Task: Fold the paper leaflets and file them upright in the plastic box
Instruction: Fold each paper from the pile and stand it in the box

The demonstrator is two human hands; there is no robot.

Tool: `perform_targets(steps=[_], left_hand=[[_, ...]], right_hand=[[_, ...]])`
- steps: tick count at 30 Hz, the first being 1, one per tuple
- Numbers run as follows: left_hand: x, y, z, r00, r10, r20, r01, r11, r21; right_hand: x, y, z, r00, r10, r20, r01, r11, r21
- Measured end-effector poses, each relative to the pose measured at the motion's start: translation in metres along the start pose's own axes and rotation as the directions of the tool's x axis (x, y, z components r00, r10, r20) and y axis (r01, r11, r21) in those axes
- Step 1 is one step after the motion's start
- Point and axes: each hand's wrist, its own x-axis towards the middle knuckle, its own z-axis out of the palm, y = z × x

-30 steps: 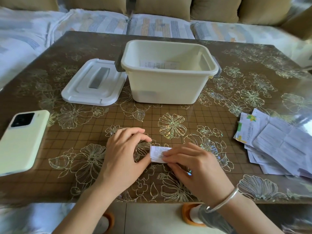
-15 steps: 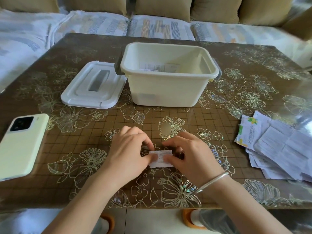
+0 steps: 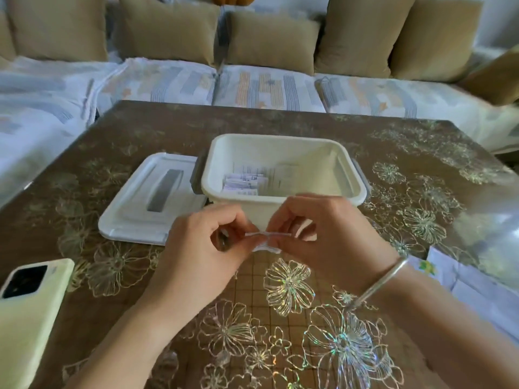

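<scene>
A small folded white leaflet (image 3: 268,241) is held edge-on above the table, just in front of the white plastic box (image 3: 283,203). My left hand (image 3: 202,254) pinches its left end and my right hand (image 3: 323,240) pinches its right end. Inside the open box, several folded leaflets (image 3: 243,181) stand in its left half. A pile of unfolded leaflets (image 3: 474,287) lies at the right edge of the table.
The box's white lid (image 3: 148,200) lies flat to the left of the box. A pale green phone (image 3: 28,313) rests at the table's near left. A sofa with tan cushions (image 3: 269,43) runs behind the brown flowered table (image 3: 280,318).
Both hands have lifted the folded leaflet off the table and brought it up toward the box. The camera has tilted upward, showing more of the sofa.
</scene>
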Motion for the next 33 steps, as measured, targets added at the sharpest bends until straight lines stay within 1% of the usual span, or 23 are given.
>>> perform_targets(steps=[3, 6, 9, 11, 14, 17, 19, 20, 21, 22, 23, 24, 25, 26, 28, 30, 33], left_hand=[[0.031, 0.001, -0.007, 0.996, 0.069, -0.059, -0.065, 0.996, 0.066], [0.063, -0.009, -0.012, 0.992, 0.045, -0.117, -0.035, 0.996, 0.083], [0.084, -0.029, -0.016, 0.977, 0.023, -0.214, 0.001, 0.994, 0.109], [0.091, -0.043, -0.015, 0.964, 0.002, -0.266, 0.035, 0.99, 0.134], [0.093, -0.057, -0.01, 0.966, 0.0, -0.257, 0.04, 0.987, 0.153], [0.091, -0.062, -0.004, 0.967, 0.024, -0.254, 0.022, 0.984, 0.179], [0.093, -0.061, -0.005, 0.966, 0.081, -0.245, -0.015, 0.966, 0.258], [0.095, -0.059, -0.007, 0.969, 0.125, -0.211, -0.05, 0.942, 0.331], [0.098, -0.056, -0.009, 0.977, 0.162, -0.14, -0.093, 0.911, 0.402], [0.102, -0.05, -0.011, 0.986, 0.163, -0.025, -0.135, 0.885, 0.445], [0.108, -0.043, -0.012, 0.986, 0.119, 0.119, -0.161, 0.874, 0.458], [0.114, -0.037, -0.012, 0.966, 0.048, 0.255, -0.166, 0.87, 0.464], [0.122, -0.033, -0.009, 0.933, -0.027, 0.359, -0.164, 0.857, 0.489], [0.131, -0.03, -0.005, 0.891, -0.109, 0.441, -0.174, 0.815, 0.553], [0.146, -0.025, 0.006, 0.816, -0.218, 0.536, -0.245, 0.708, 0.662], [0.155, -0.021, 0.013, 0.762, -0.288, 0.58, -0.303, 0.633, 0.713], [0.156, -0.02, 0.02, 0.722, -0.334, 0.607, -0.35, 0.581, 0.735]], right_hand=[[0.036, -0.003, -0.014, 0.999, -0.041, 0.022, 0.043, 0.995, -0.084], [0.076, 0.005, -0.023, 0.997, -0.074, -0.005, 0.073, 0.985, -0.154], [0.11, 0.025, -0.028, 1.0, -0.023, -0.021, 0.017, 0.966, -0.258], [0.124, 0.038, -0.024, 0.998, 0.032, 0.052, -0.012, 0.937, -0.35], [0.135, 0.051, -0.009, 0.979, 0.075, 0.188, 0.014, 0.902, -0.431], [0.142, 0.058, 0.003, 0.966, 0.078, 0.246, 0.054, 0.871, -0.489], [0.145, 0.064, 0.008, 0.96, 0.092, 0.265, 0.051, 0.871, -0.488], [0.146, 0.067, 0.009, 0.955, 0.107, 0.278, 0.045, 0.872, -0.488], [0.147, 0.069, 0.01, 0.948, 0.125, 0.292, 0.036, 0.871, -0.49], [0.146, 0.07, 0.01, 0.942, 0.144, 0.304, 0.026, 0.87, -0.493], [0.146, 0.072, 0.011, 0.935, 0.16, 0.318, 0.02, 0.868, -0.496], [0.146, 0.073, 0.011, 0.928, 0.173, 0.329, 0.015, 0.867, -0.498], [0.146, 0.073, 0.012, 0.924, 0.182, 0.335, 0.01, 0.867, -0.499], [0.146, 0.074, 0.013, 0.922, 0.19, 0.337, 0.003, 0.868, -0.497], [0.146, 0.074, 0.014, 0.918, 0.198, 0.342, 0.0, 0.865, -0.501], [0.146, 0.075, 0.015, 0.921, 0.185, 0.343, 0.018, 0.859, -0.512], [0.146, 0.078, 0.017, 0.933, 0.18, 0.312, 0.012, 0.851, -0.525]])
